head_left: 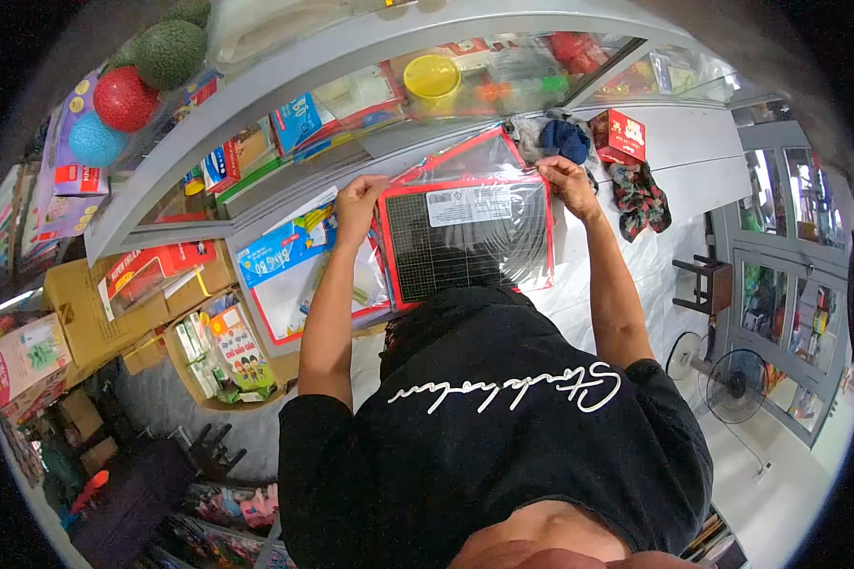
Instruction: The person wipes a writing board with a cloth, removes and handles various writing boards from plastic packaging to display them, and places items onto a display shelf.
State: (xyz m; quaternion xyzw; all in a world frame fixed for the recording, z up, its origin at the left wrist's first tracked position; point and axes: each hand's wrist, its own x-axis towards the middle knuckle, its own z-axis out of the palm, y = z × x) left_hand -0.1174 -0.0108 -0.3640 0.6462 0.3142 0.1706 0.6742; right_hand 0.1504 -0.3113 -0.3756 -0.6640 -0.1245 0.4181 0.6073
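A black gridded board (436, 256) with a red frame lies inside a clear plastic bag (531, 223) in front of my body. A white printed label (470, 206) shows on its upper part. My left hand (359, 206) pinches the bag at the board's upper left corner. At the upper right corner, the fingers of my right hand (571, 187) are closed on the bag's edge. Beyond the board, between my hands, lies another red-edged piece under clear plastic (470, 156). Left of the board is a wrapped white board with a blue header (280, 256).
A glass display case (342, 57) with a grey frame curves along the far side. A red box (620, 136) and dark patterned cloth (640, 199) sit to the right. Cardboard boxes (95, 308) stand at left. On the right are a stool (704, 284) and a fan (738, 384).
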